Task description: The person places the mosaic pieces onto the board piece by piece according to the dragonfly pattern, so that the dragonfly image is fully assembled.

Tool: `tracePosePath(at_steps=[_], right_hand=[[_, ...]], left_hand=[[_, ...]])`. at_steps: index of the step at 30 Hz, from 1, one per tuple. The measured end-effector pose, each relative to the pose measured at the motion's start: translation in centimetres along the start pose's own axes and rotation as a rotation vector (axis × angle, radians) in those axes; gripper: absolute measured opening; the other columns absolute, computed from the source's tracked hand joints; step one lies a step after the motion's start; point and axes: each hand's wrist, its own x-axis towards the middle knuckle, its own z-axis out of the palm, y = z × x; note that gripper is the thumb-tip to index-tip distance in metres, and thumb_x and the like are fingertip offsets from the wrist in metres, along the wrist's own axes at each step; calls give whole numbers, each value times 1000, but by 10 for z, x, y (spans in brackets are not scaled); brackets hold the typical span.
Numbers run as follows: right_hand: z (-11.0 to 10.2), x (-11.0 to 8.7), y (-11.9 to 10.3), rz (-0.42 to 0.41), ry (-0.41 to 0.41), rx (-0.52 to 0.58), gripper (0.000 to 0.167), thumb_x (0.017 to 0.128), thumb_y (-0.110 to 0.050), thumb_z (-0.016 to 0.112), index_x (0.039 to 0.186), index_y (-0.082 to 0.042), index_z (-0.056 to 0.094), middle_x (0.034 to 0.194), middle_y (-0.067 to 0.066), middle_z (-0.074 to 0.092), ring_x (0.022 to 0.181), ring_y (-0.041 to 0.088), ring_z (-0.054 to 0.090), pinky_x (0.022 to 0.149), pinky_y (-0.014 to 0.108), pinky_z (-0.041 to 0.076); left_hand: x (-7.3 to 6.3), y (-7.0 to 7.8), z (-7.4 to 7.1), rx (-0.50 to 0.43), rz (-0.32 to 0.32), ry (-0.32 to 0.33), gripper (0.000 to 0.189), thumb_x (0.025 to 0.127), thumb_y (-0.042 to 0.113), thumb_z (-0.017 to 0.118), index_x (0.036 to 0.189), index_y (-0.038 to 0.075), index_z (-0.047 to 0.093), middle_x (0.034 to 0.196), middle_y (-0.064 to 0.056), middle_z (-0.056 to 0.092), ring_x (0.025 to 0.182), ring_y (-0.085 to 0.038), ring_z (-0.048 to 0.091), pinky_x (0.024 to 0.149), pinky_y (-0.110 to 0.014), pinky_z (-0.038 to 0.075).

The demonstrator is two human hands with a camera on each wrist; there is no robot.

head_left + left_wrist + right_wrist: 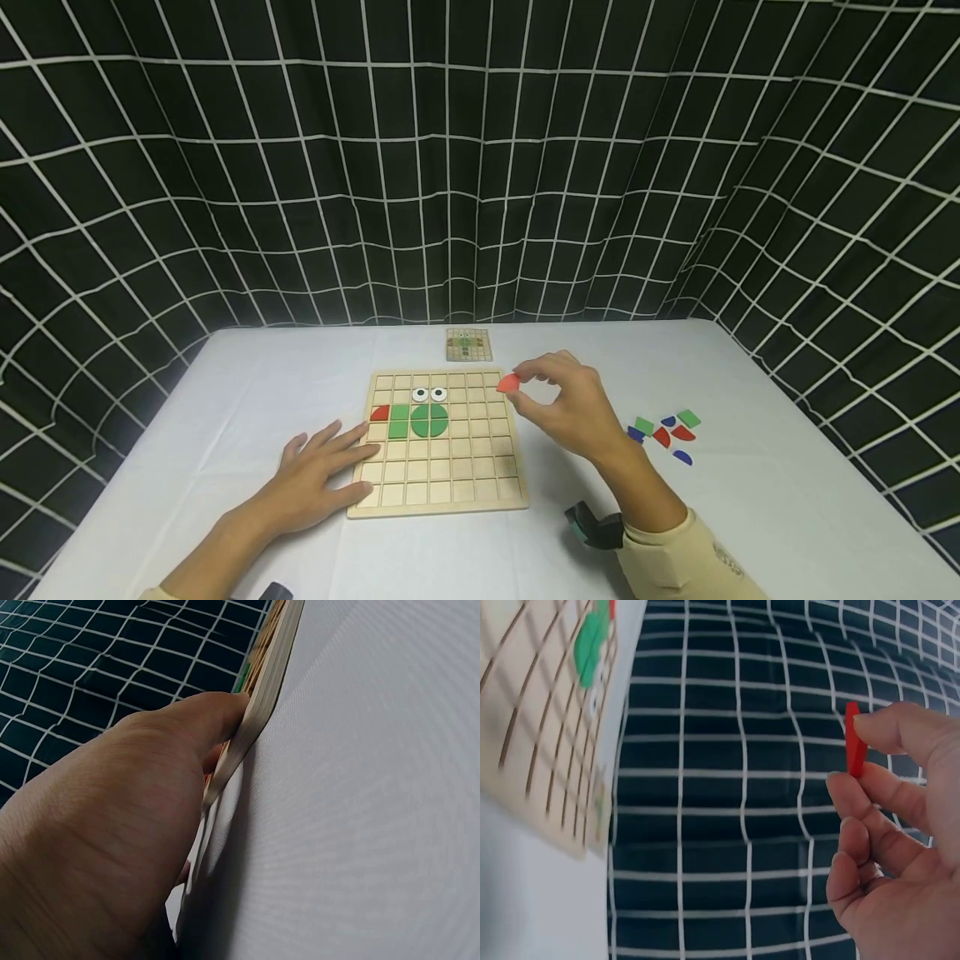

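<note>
Between thumb and fingertips my right hand (566, 400) pinches a red quarter-circle piece (508, 383), held above the right edge of a wooden grid board (480, 467). The right wrist view shows the same red piece (855, 740) edge-on. My left hand (318, 479) lies with fingers spread over the board's left edge, its thumb on the rim in the left wrist view. On the board sit a red quarter-circle (381, 412), two green squares (399, 421), a green circle made of quarters (429, 421), and two round eye pieces (429, 394) above the circle.
A small pattern card (468, 344) lies behind the board on the white table (300, 367). Right of my right forearm are loose pieces: green squares (688, 418), red quarter-circles (662, 437) and blue half-circles (682, 457). A black curtain with white grid lines (465, 167) hangs behind.
</note>
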Motion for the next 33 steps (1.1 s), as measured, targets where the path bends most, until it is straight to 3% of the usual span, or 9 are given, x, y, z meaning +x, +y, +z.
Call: tracePosePath(at_steps=[8,15,23,29,33], right_hand=[[29,14,-19,-43,-31,82,17,76,-10,81,92,-9,74,89,-6,69,88,15,57,74,39,48],[58,25,-31,-24,-72,108,16,78,-13,80,92,-8,73,89,-3,70,90,14,58,77,37,50],[96,31,-42,60,-181,107,16,81,-15,77,96,-9,74,92,-3,70,92,14,58,84,33,47],[121,33,-45,183,-276,93,20,84,-21,75,101,-11,74,96,-6,69,95,14,58,88,32,47],[136,31,-45,277,-334,105,20,85,-24,74,103,-13,73,95,-10,67,97,16,57,83,31,48]], left_hand=[[1,-2,2,0,11,1,53,87,55,63,131,26,62,150,4,40,139,-35,26,105,-64,5],[0,-3,2,3,14,5,53,87,55,63,131,27,62,150,5,39,139,-35,27,104,-65,6],[1,-4,2,5,12,-7,53,87,58,61,132,30,61,150,6,38,139,-36,25,103,-67,4],[0,-4,1,11,25,-11,53,88,58,60,131,28,62,151,5,38,139,-37,25,103,-67,5],[0,-3,1,10,23,-18,52,88,58,59,132,29,61,151,6,37,140,-36,24,103,-67,5]])
